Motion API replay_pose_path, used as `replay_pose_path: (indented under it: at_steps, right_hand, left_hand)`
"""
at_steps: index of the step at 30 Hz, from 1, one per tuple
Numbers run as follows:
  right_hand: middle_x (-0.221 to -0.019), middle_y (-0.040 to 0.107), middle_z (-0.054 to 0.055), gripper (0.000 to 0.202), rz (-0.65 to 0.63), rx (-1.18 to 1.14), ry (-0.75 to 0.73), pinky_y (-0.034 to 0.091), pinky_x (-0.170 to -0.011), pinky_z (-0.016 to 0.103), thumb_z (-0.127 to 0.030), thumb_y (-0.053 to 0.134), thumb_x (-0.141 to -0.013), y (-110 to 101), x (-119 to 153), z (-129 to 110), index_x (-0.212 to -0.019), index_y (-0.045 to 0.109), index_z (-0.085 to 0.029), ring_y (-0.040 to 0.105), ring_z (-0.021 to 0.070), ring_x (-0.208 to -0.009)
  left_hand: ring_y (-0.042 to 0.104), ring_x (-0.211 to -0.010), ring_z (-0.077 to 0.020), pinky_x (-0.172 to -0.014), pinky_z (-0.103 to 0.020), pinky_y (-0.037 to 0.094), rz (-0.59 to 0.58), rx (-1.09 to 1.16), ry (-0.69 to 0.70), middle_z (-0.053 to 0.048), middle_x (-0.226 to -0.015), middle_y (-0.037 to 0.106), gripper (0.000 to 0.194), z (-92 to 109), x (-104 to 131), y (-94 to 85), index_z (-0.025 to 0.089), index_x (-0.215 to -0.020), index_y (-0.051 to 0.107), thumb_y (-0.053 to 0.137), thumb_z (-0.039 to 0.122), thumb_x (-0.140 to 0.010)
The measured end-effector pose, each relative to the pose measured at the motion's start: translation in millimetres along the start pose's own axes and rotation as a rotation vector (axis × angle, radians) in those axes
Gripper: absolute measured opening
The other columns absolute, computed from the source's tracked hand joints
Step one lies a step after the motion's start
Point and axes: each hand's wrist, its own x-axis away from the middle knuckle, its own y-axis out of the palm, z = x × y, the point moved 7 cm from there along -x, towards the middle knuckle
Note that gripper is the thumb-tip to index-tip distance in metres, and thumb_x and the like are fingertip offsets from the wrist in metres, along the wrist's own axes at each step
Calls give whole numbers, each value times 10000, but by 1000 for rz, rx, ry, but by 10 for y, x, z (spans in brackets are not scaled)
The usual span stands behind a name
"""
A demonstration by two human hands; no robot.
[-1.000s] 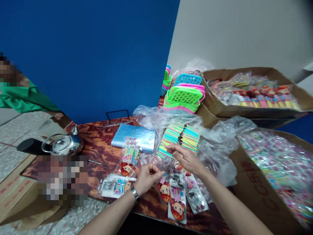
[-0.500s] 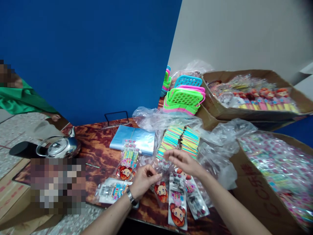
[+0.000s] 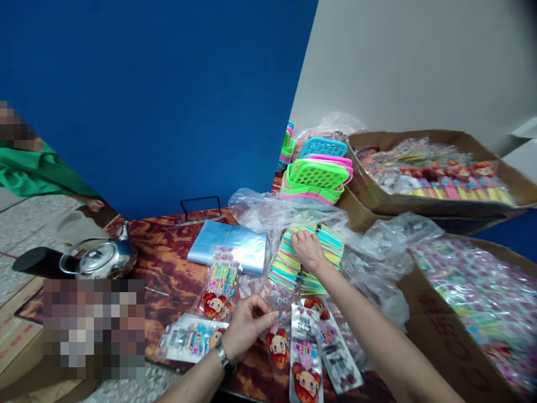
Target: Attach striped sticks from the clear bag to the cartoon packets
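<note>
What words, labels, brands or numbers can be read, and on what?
"STICK": on several packets; finer print too small.
"CC": on the right, nearer box; other characters there blurred.
Barcodes on packets: digits too small.
Red print on the left box: blurred, unreadable.

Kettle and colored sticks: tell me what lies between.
In the head view, patterned tabletop, the blue plastic stack, a filled packet overlapping it, and clear wrap separate the kettle from the sticks.
</note>
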Motion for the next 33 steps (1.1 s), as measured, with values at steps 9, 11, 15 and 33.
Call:
replay_pose_path:
  at_steps: [9,11,15,33]
  right_hand:
    - [-908,564,155,239,6,-65,16,378,-761,361,-82,321,-853,75,-88,43,-917,551,-110,488,254,-915]
    - [-919,565,170,244,1,-112,19,379,-765,373,-73,312,-847,47,-93,43,-911,546,-102,492,265,-921]
    - [-944,568,185,216,-9,-241,28,371,-775,378,-59,323,-828,-54,-71,67,-901,521,-105,501,270,-939]
    - [-729,547,-3,305,-46,-1426,-23,458,-615,265,-487,334,-886,-383,785,-413,-796,441,-216,554,126,-643]
  left_hand:
    - [488,-510,-92,-525,-210,358,16,19,26,26,-546,549,326,61,8,-8,147,-614,501,718,389,-642]
    - [484,-506,-89,-521,-207,353,26,27,23,34,-536,535,330,74,21,-18,147,-607,500,724,388,-633]
    - [498,-525,-92,-538,-209,365,33,50,28,28,-560,551,309,86,45,-38,146,-624,506,713,373,-656]
    - [457,-524,-79,-539,-200,343,72,62,72,41,-554,528,292,184,142,-80,144,-621,499,707,344,-667]
